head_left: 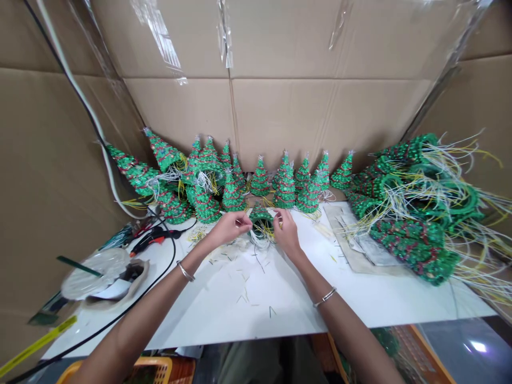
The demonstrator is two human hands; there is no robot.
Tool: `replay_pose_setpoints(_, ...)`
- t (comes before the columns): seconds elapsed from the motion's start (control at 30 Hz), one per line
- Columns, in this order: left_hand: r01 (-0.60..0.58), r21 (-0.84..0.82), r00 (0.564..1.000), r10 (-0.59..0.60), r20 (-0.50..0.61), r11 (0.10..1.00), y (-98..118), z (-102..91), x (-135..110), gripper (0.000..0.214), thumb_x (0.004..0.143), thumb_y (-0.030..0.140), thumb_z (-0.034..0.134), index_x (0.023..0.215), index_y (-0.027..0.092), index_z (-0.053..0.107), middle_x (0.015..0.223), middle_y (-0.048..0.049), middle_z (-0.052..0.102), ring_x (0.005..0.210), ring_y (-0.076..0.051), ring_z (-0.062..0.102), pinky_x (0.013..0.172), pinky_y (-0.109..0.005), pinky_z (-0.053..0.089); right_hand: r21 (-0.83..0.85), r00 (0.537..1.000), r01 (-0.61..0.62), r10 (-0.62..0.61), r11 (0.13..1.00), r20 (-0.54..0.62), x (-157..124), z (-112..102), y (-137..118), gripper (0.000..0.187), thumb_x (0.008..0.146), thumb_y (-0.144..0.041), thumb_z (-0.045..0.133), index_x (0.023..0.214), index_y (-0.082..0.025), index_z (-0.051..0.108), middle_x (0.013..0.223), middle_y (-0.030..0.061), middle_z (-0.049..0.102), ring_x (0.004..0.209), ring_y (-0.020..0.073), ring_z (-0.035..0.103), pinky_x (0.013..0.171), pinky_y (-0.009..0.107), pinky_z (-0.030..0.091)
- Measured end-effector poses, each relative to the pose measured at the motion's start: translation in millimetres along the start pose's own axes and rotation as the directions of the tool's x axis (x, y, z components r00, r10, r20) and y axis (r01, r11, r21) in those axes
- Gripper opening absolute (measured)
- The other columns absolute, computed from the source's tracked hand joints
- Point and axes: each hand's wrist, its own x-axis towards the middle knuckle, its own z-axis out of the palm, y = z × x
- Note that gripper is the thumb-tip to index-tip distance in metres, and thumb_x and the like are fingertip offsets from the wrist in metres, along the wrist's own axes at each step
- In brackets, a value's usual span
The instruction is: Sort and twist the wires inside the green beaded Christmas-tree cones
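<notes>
Bare forearms (132, 330) lead to the left hand (228, 228) and right hand (288, 230), fingertips steadying a small sequinned green cone tree (261, 213) from both sides at twelve o'clock on the white worktop (360, 298), its wires (258, 237) trailing clear below.

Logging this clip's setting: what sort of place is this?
Probably a small craft workshop: rows of green beaded trees with loose wires, a glue gun, and a white worktable walled with cardboard.

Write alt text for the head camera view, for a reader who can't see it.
The left hand and the right hand touch a small green Christmas-tree ornament trailing white and yellow wires above a white table. Rows of matching trees stand behind it against a cardboard wall, and a heap of wired green pieces lies to the right.
</notes>
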Motion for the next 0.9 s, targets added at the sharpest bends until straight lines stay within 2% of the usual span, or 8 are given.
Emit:
replay_pose_setpoints(0.17, -0.109, 0.003, 0.984, 0.108, -0.141, 0.994, 9.0, -17.4, 15.9, 0.012, 0.075, 0.026, 0.064, 0.08, 0.016, 0.063, 0.077, -0.0029, 0.067, 0.07, -0.014, 0.062, 0.066, -0.025, 0.049, 0.204, 0.984, -0.178, 0.169, 0.963, 0.057, -9.8, 20.0, 1.7, 0.028, 0.076, -0.04, 0.061, 0.095, -0.018, 0.06, 0.089, 0.0054, 0.063, 0.076, 0.0183, 0.06, 0.075, 0.033, 0.048)
replay_pose_setpoints(0.3, -0.213, 0.163, 0.966, 0.233, -0.112, 0.963, 30.3, -23.4, 40.5, 0.018, 0.074, 0.015, 0.061, 0.092, 0.017, 0.062, 0.071, 0.0003, 0.066, 0.066, -0.013, 0.061, 0.064, -0.025, 0.047, 0.309, 0.904, -0.418, 0.356, 0.855, 0.236, -22.7, 41.2, 5.7, 0.029, 0.074, -0.039, 0.06, 0.094, -0.018, 0.06, 0.08, 0.0036, 0.064, 0.07, 0.0182, 0.06, 0.067, 0.031, 0.05)
replay_pose_setpoints(0.37, -0.234, 0.19, 0.965, 0.251, -0.074, 0.954, 38.6, -18.6, 46.1, 0.021, 0.074, 0.013, 0.06, 0.094, 0.017, 0.062, 0.068, 0.0016, 0.065, 0.064, -0.013, 0.061, 0.063, -0.024, 0.046, 0.24, 0.949, -0.312, 0.291, 0.919, 0.118, -23.8, 39.3, 1.6, 0.027, 0.073, -0.029, 0.06, 0.097, -0.018, 0.06, 0.093, 0.0072, 0.064, 0.086, 0.0215, 0.06, 0.079, 0.037, 0.049)
replay_pose_setpoints(0.43, -0.241, 0.142, 0.965, 0.253, -0.071, 0.96, 43.3, -10.8, 45.0, 0.021, 0.074, 0.014, 0.06, 0.095, 0.017, 0.062, 0.068, 0.0017, 0.064, 0.064, -0.013, 0.061, 0.064, -0.025, 0.046, 0.123, 0.991, -0.096, 0.106, 0.988, -0.078, -21.0, 28.3, -7.9, 0.029, 0.074, -0.02, 0.055, 0.103, -0.019, 0.061, 0.112, 0.0103, 0.06, 0.109, 0.0256, 0.052, 0.096, 0.044, 0.04)
replay_pose_setpoints(0.53, -0.235, 0.018, 0.965, 0.236, -0.119, 0.972, 43.2, 0.6, 36.2, 0.02, 0.076, 0.017, 0.062, 0.096, 0.017, 0.061, 0.071, 0.0001, 0.065, 0.067, -0.014, 0.061, 0.066, -0.025, 0.047, 0.197, 0.995, 0.058, -0.041, 0.979, -0.091, -15.3, 9.3, -25.2, 0.027, 0.082, -0.019, 0.048, 0.106, -0.02, 0.061, 0.111, 0.0097, 0.06, 0.105, 0.0228, 0.054, 0.093, 0.04, 0.042)
replay_pose_setpoints(0.63, -0.223, -0.082, 0.964, 0.207, -0.169, 0.971, 35.2, 8.9, 28.2, 0.019, 0.076, 0.02, 0.065, 0.095, 0.017, 0.061, 0.077, -0.0018, 0.066, 0.074, -0.015, 0.062, 0.069, -0.026, 0.047, 0.389, 0.999, -0.029, 0.01, 0.921, 0.052, -13.1, 2.4, -34.2, 0.024, 0.087, -0.028, 0.047, 0.105, -0.018, 0.06, 0.095, 0.0073, 0.063, 0.079, 0.0171, 0.057, 0.072, 0.03, 0.047)
replay_pose_setpoints(0.73, -0.196, -0.237, 0.964, 0.142, -0.224, 0.951, 22.7, 18.1, 24.4, 0.022, 0.075, 0.023, 0.067, 0.095, 0.016, 0.06, 0.079, -0.0024, 0.064, 0.076, -0.014, 0.061, 0.071, -0.026, 0.047, 0.39, 0.991, -0.067, 0.016, 0.918, 0.131, -13.0, 5.4, -32.3, 0.022, 0.086, -0.036, 0.053, 0.091, -0.017, 0.064, 0.081, 0.0044, 0.063, 0.07, 0.0156, 0.055, 0.066, 0.027, 0.044)
replay_pose_setpoints(0.9, -0.246, -0.579, 0.933, 0.027, -0.36, 0.777, 7.5, 44.5, 14.8, 0.037, 0.073, 0.03, 0.072, 0.099, 0.02, 0.047, 0.088, -0.0005, 0.059, 0.074, -0.011, 0.061, 0.069, -0.025, 0.05, 0.486, 0.969, -0.196, 0.093, 0.852, 0.228, -10.5, 9.7, -22.2, 0.029, 0.085, -0.043, 0.055, 0.085, -0.016, 0.068, 0.072, 0.0024, 0.063, 0.063, 0.014, 0.053, 0.061, 0.025, 0.042)
